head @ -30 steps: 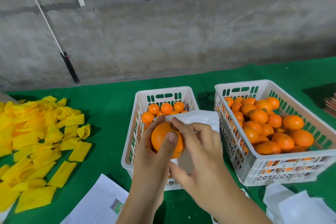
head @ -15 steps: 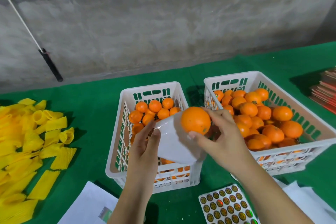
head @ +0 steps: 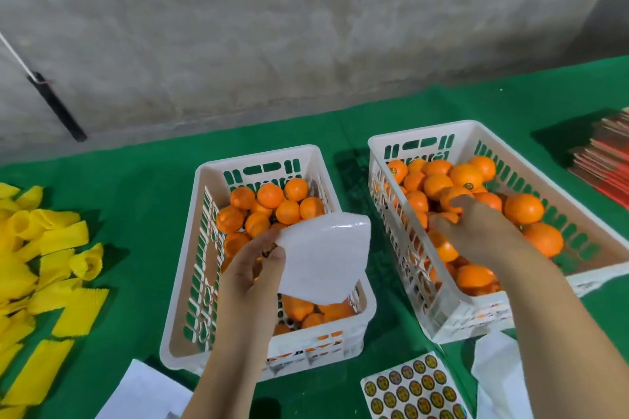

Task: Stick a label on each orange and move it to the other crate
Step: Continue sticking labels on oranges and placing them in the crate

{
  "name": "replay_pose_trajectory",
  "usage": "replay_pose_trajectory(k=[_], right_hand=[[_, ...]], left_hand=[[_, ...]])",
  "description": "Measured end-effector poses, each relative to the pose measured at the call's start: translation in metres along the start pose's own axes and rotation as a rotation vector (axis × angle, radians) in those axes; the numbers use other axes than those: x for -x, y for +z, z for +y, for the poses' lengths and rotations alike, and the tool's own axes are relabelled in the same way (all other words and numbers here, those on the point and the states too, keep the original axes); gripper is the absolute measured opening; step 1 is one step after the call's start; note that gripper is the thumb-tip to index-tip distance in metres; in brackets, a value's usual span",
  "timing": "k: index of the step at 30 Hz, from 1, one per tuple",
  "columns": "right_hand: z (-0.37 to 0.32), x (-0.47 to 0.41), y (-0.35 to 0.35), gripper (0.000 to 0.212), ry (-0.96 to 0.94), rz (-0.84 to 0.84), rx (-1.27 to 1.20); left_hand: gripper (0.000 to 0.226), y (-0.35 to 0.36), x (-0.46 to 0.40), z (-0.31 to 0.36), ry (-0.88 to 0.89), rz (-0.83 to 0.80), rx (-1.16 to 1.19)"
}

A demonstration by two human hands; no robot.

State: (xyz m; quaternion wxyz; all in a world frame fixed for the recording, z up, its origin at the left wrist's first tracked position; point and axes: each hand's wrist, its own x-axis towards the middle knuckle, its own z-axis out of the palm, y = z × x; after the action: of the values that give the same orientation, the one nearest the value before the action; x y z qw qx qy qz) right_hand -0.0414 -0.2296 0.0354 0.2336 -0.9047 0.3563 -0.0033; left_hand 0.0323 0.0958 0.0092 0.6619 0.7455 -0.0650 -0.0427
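Left hand [head: 253, 269] pinching glossy white sheet [head: 325, 258], right hand [head: 476, 231] gripping round orange [head: 454, 196] in slatted crate [head: 510, 313]

- The oranges [head: 269, 196] in the left crate [head: 177, 326] were bright orange; that crate was white, with slotted walls showing green through them.
- The right crate [head: 439, 313] was the same white, its oranges [head: 524, 209] orange, one at 11 o'clock bearing a small dark-and-gold label [head: 394, 172].
- The backing sheet [head: 326, 265] in the left hand [head: 252, 279] was plain glossy white.
- The sticker sheet [head: 413, 389] at 5 o'clock was white with rows of round black-and-gold stickers.
- The tablecloth [head: 136, 201] was deep green.
- The foam sleeves [head: 51, 248] at 9 o'clock were yellow with a ribbed net pattern.
- The stacked cards [head: 606, 160] at 3 o'clock were red and brown.
- The wall [head: 306, 27] was mottled grey.
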Motion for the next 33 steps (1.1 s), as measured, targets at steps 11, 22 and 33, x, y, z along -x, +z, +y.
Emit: replay_pose_trajectory(k=[11,22,33], right_hand=[[-0.118,0.024,0.102,0.059,-0.370,-0.402,-0.904],[-0.148,-0.083,0.143,0.022,-0.492,-0.055,-0.548],[-0.152,-0.099,0.163,0.012,-0.464,0.037,-0.315]], left_hand=[[0.031,-0.027,-0.057,-0.022,-0.034,0.207,0.191],[0.027,-0.005,-0.172,-0.085,-0.160,-0.011,-0.338],[0.079,0.037,-0.308,-0.129,-0.026,-0.239,-1.167]])
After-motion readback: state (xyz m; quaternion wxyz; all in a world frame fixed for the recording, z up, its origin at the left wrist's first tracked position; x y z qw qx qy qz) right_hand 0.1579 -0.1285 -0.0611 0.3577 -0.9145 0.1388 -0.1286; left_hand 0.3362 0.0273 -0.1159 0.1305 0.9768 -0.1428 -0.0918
